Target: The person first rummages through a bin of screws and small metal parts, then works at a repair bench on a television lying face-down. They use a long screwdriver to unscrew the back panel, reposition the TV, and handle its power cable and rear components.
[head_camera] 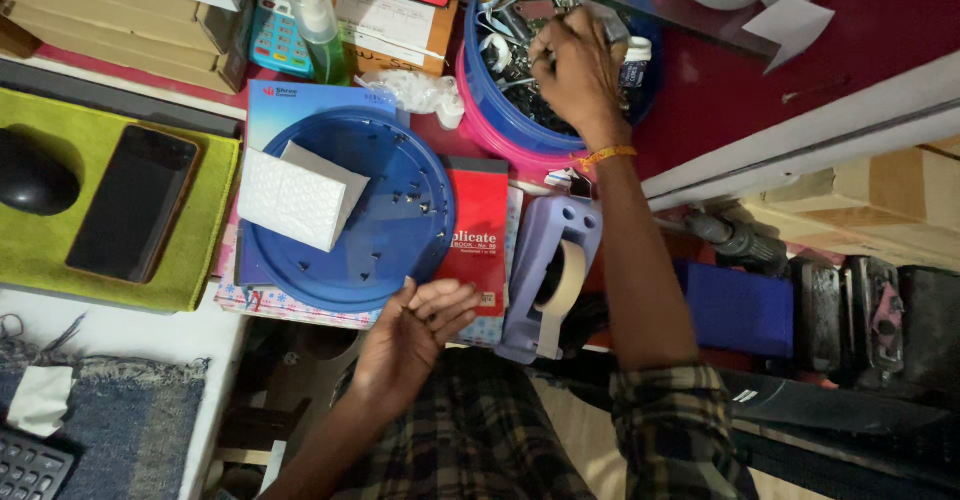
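My right hand [575, 65] reaches into a blue tub [640, 100] full of small metal and electronic parts, fingers pinched together among them; what they hold I cannot tell. An orange thread band circles that wrist. My left hand [415, 330] rests palm up and open at the near edge of a round blue lid [390, 225], with a few tiny dark bits on the palm. Several small screws lie scattered on the lid, and a white foam pad [295, 200] sits on its left side.
A red receipt book [478, 230] and a lilac tape dispenser [550, 270] lie right of the lid. A black phone [135, 205] and a mouse [35, 175] rest on a green mat. A spray bottle [318, 25], calculator and boxes stand behind. Dark tools lie at right.
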The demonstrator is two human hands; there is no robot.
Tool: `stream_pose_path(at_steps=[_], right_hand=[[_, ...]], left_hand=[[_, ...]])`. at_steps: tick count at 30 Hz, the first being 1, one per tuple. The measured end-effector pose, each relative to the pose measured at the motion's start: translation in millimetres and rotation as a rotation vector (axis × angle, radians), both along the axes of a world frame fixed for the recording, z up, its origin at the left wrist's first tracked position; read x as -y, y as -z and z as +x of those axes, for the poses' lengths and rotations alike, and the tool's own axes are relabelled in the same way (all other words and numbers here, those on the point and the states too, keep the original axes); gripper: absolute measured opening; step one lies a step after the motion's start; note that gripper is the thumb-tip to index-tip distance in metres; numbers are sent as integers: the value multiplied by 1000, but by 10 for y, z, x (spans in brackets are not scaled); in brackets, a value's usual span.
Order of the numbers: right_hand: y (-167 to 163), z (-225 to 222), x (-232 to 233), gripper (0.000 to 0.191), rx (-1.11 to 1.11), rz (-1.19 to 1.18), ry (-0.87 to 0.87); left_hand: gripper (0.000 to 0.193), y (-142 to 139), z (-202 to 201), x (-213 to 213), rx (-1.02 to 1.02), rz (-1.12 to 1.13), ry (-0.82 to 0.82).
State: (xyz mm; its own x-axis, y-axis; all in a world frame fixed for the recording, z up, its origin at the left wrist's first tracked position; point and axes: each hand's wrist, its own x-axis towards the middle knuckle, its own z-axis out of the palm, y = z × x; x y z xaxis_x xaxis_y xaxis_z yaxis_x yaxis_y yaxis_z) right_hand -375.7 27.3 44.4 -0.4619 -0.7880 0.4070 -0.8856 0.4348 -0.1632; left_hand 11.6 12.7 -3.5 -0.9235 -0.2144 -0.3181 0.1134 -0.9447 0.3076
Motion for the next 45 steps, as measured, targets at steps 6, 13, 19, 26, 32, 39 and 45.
stream_pose_path(at_steps=[6,13,19,26,32,39,45], right_hand=[[-57,75,8,19,-83,-47,-16],[-74,69,-41,30,41,-49,-172],[53,-117,-14,20,114,-180,-8],[-154,177,16,35,44,-143,-282],[-307,370,117,33,-5,-37,-191],[-119,191,96,30,-172,-191,109],[-166,209,73,23,11,-287,66]], left_hand=[[54,24,41,37,20,19,-27],[53,23,30,48,1,38,-23],[53,31,2,54,10,44,-22],[54,27,-41,36,34,11,18],[53,33,-68,9,35,21,10],[55,43,-93,-17,64,18,31],[55,53,-88,-10,61,10,33]])
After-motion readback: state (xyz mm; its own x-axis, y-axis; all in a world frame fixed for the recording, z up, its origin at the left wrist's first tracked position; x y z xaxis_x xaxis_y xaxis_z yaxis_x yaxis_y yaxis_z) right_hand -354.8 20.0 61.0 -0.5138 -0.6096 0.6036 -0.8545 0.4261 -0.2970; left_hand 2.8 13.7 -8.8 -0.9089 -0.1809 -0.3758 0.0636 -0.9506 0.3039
